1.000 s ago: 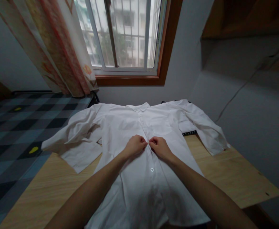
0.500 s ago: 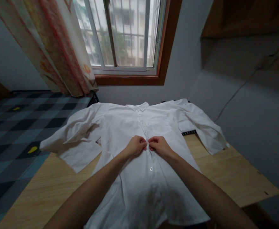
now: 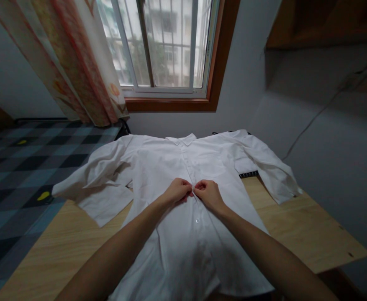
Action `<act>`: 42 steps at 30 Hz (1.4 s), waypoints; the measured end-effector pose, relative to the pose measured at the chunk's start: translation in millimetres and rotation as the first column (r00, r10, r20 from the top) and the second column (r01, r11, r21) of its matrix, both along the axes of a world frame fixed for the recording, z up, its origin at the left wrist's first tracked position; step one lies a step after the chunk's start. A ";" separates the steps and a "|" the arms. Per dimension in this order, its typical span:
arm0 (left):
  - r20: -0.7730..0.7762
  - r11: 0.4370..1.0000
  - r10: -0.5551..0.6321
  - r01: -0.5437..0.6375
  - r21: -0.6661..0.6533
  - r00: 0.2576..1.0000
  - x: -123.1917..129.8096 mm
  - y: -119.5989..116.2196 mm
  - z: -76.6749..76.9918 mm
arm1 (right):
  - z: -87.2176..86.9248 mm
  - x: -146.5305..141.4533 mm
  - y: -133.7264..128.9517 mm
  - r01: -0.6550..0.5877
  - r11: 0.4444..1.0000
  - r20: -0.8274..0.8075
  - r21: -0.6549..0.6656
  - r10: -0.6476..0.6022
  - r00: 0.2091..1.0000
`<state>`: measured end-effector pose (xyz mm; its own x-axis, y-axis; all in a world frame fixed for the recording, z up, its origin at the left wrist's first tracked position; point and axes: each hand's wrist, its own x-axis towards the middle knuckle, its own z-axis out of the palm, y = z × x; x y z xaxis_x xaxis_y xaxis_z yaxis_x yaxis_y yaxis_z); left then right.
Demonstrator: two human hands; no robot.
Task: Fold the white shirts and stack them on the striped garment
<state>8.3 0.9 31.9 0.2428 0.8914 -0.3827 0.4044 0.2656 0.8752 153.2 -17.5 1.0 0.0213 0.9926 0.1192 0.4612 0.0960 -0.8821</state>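
Observation:
A white button-up shirt (image 3: 158, 163) lies spread front side up, its collar (image 3: 181, 140) toward the window and both sleeves out to the sides. My left hand (image 3: 180, 190) and my right hand (image 3: 207, 193) meet at the middle of its front opening. Each pinches the placket cloth between thumb and fingers, with the fingertips almost touching. Whatever small part lies between the fingertips is hidden. Below the hands, a button (image 3: 197, 220) shows on the placket.
The shirt rests on a light wooden table (image 3: 309, 230). At the left stands a bed with a checked cover (image 3: 16, 175). A window (image 3: 167, 50) with a flowered curtain (image 3: 73, 62) is behind. A wooden shelf (image 3: 296, 37) and a cable (image 3: 311, 119) are on the right wall.
Both hands keep their pinch at the placket. My right hand has shifted slightly left and its wrist has turned a little. The placket and lower button have moved slightly left.

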 end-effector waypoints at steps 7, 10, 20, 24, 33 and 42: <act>-0.084 0.992 0.004 0.006 0.123 0.996 0.6 -3.7 -0.2 | -0.5 -2.2 -2.2 0.014 0.997 0.066 0.078 -0.019 0.998; -0.088 0.987 -0.001 0.015 0.158 0.996 -0.5 -2.4 -4.9 | -0.2 -2.8 -3.3 0.012 0.996 0.076 0.089 -0.019 0.997; -0.183 0.917 -0.032 0.102 0.387 0.983 0.2 -1.3 -8.7 | -5.7 1.3 6.2 -0.036 0.990 -0.253 -0.136 0.000 0.968; -0.291 0.865 -0.062 0.197 0.462 0.955 -3.6 1.9 -4.5 | -9.6 4.8 11.7 -0.165 0.945 -0.501 -0.283 0.001 0.866; -0.612 0.598 0.028 0.477 0.644 0.790 -22.8 8.3 -16.2 | 1.1 29.4 18.4 0.057 0.979 0.251 0.193 -0.106 0.962; -0.803 0.474 0.004 0.706 0.527 0.596 -36.2 1.0 -27.3 | -17.5 55.7 9.6 -0.180 0.984 0.810 0.012 0.096 0.579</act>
<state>-27.9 1.9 4.6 0.6273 0.7606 0.1674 0.7635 -0.6430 0.0605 208.9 -7.8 -16.4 -0.2611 0.9602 0.0989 0.9512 0.2734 -0.1431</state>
